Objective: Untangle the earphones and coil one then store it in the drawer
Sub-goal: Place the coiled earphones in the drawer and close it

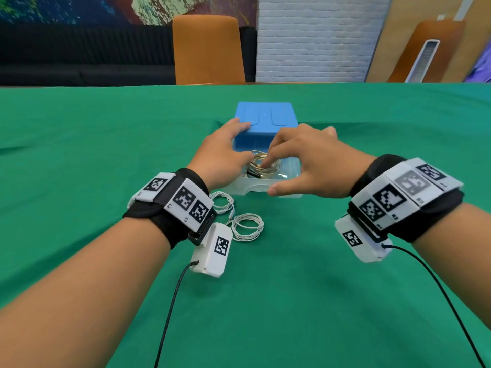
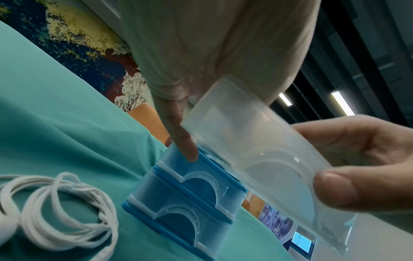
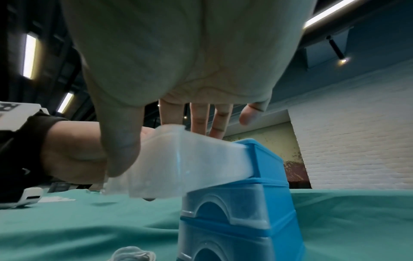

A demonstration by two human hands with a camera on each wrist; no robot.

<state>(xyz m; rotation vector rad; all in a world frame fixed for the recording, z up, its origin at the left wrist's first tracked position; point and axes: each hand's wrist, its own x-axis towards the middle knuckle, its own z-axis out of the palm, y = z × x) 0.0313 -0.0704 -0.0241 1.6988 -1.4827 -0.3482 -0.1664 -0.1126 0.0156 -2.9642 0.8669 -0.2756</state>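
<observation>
A blue drawer cabinet (image 1: 265, 115) stands mid-table with its clear top drawer (image 1: 268, 185) pulled out toward me. A coiled beige earphone (image 1: 265, 166) with a black plug lies inside that drawer. My left hand (image 1: 225, 152) rests with relaxed fingers on the cabinet's top left corner and holds nothing. My right hand (image 1: 305, 166) reaches over the drawer, its index fingertip pressing down on the coil and its thumb (image 3: 120, 155) against the drawer (image 3: 190, 167) front. White earphones (image 1: 247, 227) lie loosely coiled on the cloth near my left wrist, also in the left wrist view (image 2: 67, 211).
A green cloth (image 1: 372, 261) covers the table. Two lower drawers (image 2: 190, 203) of the cabinet (image 3: 263, 159) are closed. An orange chair (image 1: 208, 49) stands behind the far edge. Cables run from both wrist cameras toward me.
</observation>
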